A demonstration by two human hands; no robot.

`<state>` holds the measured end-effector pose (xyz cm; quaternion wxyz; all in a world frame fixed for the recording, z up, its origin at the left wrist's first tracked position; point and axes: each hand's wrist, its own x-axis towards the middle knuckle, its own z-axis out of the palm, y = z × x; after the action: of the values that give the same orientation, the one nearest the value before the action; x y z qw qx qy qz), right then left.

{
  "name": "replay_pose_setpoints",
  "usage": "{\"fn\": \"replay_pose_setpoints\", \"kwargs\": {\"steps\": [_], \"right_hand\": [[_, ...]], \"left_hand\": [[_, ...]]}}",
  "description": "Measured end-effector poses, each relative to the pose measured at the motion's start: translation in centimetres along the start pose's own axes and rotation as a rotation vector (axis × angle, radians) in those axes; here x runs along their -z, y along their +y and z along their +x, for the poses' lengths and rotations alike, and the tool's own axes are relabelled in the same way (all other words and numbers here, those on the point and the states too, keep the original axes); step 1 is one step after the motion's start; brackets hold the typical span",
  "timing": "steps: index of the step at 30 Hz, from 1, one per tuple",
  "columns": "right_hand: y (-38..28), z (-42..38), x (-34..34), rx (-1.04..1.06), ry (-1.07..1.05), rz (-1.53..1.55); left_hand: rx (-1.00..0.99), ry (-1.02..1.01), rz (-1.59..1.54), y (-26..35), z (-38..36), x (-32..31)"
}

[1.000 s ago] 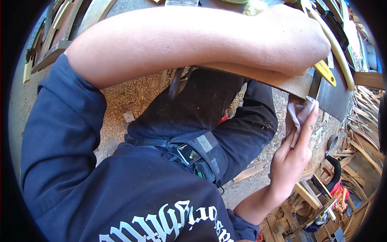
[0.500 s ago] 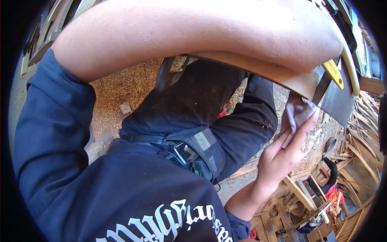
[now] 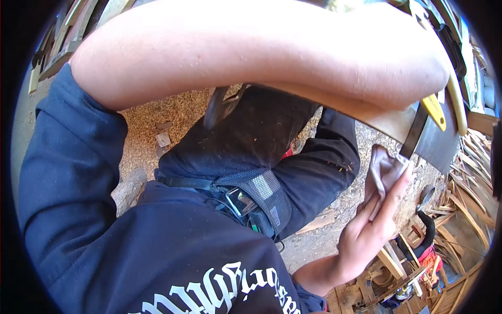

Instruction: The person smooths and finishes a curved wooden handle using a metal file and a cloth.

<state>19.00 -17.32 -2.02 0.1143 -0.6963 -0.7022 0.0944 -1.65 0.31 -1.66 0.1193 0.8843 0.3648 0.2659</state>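
Note:
A crumpled greyish cloth [image 3: 380,170] is pinched in my right hand [image 3: 368,230], its fingers closed and pointing up. The cloth's upper edge touches the lower end of a dark, narrow metal strip [image 3: 415,133]. My bare left arm [image 3: 261,57] crosses the top of the view, bent and partly washed out by light; its hand is out of sight. Beside the strip are a yellow handle [image 3: 434,112] with a hole in its end and a flat grey metal sheet [image 3: 436,144]. A long brown wooden piece [image 3: 345,107] runs beneath the arm, partly hidden.
My legs in dark trousers [image 3: 256,131] are below the wooden piece. Wood shavings [image 3: 141,118] cover the ground at left. Thin wood strips [image 3: 470,172] are heaped at right, with a jumble of offcuts [image 3: 387,267] and tools at lower right.
My right hand and the cloth have shifted slightly down, showing more of the dark strip's lower end. The left arm and wooden piece also sit a little lower in view.

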Motion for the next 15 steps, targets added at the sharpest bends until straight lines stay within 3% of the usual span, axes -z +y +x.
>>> {"fn": "replay_pose_setpoints", "kwargs": {"steps": [3, 5, 7, 10, 14, 15], "right_hand": [[-0.1, 1.9, -0.3, 0.014, 0.025, 0.081], [-0.7, 3.8, -1.5, 0.061, 0.075, 0.229], [-0.9, 3.2, -1.4, -0.037, 0.015, 0.21], [0.0, 0.9, -2.7, 0.023, 0.115, 0.14], [0.2, 0.7, -2.1, -0.045, 0.034, 0.17], [0.5, 2.0, -2.8, 0.099, 0.129, 0.17]], "left_hand": [[-0.01, 0.03, 0.092, -1.5, 1.2, -2.5], [-0.049, 0.076, 0.012, -0.6, 0.1, -1.0], [-0.063, 0.051, -0.057, -0.2, -0.2, 0.0], [-0.03, 0.006, -0.117, 0.0, 0.1, 0.5], [-0.146, 0.002, -0.241, -1.8, 0.0, 1.0], [-0.169, -0.017, -0.262, -2.1, 0.2, 1.4]]}}
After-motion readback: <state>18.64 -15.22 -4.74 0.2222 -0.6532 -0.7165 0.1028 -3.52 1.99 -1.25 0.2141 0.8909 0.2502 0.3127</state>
